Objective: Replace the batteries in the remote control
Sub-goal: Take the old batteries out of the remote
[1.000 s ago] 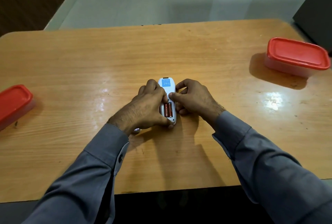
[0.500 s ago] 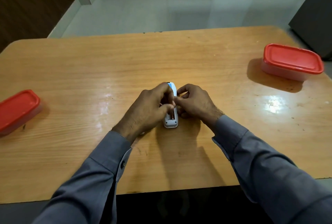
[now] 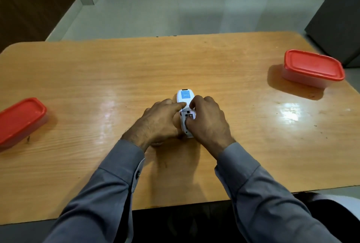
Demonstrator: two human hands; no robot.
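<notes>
White plastic remote control (image 3: 184, 96) laid face-down mid-table, between both hands, long axis pointing away from body. Left hand (image 3: 159, 122) pressed along left side, index finger extended. Right hand (image 3: 208, 124) curled over open battery bay; grip on battery cannot be told. Wooden table (image 3: 233, 67) open all round; red-lidded plastic boxes (image 3: 311, 68) well apart.

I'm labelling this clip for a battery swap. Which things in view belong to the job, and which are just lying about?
In the job:
remote control, back up, compartment open
left hand
right hand

Lying about:
red-lidded box, left
red-lidded box, right
</notes>
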